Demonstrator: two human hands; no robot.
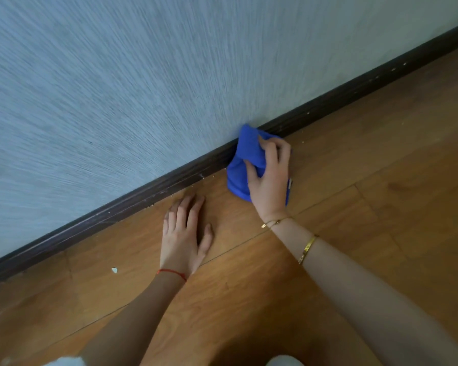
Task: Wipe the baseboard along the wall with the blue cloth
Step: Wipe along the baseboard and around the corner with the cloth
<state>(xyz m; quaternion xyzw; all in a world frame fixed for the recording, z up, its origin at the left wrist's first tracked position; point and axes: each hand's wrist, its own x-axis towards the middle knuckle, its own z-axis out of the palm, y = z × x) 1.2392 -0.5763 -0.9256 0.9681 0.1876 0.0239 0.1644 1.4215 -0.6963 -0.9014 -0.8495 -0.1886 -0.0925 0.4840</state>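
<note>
Your right hand (271, 178) grips the bunched cloth (245, 157), fingers curled into it, pressing it on the baseboard (154, 190). It looks soft, light and floppy, so keep it wadded. Left hand (187, 233) lies flat, fingers spread, on the floor (354, 167) just off the baseboard. Crumbs and a white chip (114, 270) lie along it; nothing blocks.

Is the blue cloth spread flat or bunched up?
Bunched up: the blue cloth is crumpled in the right hand against the baseboard.

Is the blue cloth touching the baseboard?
Touching. In the head view the blue cloth, gripped by the right hand, lies over the baseboard with no gap.
</note>
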